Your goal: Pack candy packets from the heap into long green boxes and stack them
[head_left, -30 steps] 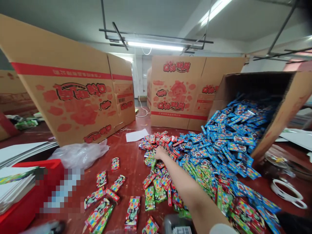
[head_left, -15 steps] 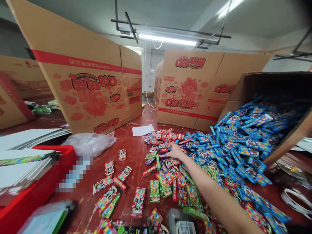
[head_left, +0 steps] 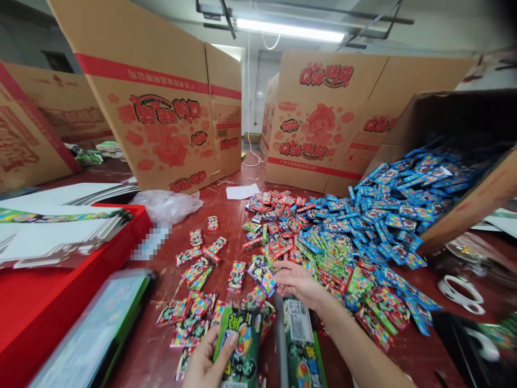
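At the bottom of the view my left hand (head_left: 216, 350) is closed on a dark green printed bag (head_left: 244, 339), thumb across its front. Just above it and to the right, my right hand (head_left: 301, 283) pinches a purple-and-white candy packet (head_left: 264, 276) at the fingertips; whether more than one is there I cannot tell. Beneath my right wrist lies a second dark green bag (head_left: 302, 350) with a white label. Small red candy packets (head_left: 236, 276) are scattered left of my right hand, and a mixed heap of green and red packets (head_left: 335, 256) lies beyond it.
Blue packets (head_left: 375, 210) spill from a tipped carton (head_left: 464, 215) at the right. A red tray (head_left: 81, 296) holding white cards stands left. Large cardboard boxes (head_left: 173, 108) line the back. A tape roll (head_left: 460, 291) lies at the right, a plastic bag (head_left: 165, 205) at the back left.
My right hand has drawn back from the heap towards me, now with a purple packet. My left hand has come into view holding the dark green bag. The camera has tipped downward.
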Demonstrator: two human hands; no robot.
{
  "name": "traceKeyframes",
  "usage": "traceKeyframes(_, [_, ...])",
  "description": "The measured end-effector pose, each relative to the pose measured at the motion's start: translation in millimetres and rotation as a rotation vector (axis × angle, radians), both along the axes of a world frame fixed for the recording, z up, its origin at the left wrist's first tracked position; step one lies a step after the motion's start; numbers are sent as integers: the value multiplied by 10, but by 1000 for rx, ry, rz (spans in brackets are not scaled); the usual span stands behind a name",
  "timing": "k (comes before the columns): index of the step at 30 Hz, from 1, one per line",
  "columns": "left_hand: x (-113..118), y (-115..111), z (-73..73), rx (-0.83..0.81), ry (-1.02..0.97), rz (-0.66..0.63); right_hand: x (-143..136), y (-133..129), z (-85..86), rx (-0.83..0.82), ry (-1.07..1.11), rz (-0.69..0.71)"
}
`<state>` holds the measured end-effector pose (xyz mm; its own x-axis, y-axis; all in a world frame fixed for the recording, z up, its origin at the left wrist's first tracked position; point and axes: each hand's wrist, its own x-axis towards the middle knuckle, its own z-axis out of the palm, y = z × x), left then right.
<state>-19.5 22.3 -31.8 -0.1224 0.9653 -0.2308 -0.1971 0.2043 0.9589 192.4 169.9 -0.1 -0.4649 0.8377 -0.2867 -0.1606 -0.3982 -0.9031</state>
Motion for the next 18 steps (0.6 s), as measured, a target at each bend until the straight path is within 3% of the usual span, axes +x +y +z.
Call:
traceKeyframes(6, [-44, -254, -67, -16, 30, -51, -211, -672, -119, 89, 66, -16])
traceKeyframes(10, [26, -316, -48, 19, -20, -67, -245, -946, -99, 389, -116, -70])
traceKeyframes(14, [84, -303, -53, 29, 46, -61, -104, -956, -99, 498, -185, -230])
traceKeyframes(18, [79, -267, -86, 18, 37, -36, -8, -778, -342, 513, -420, -213])
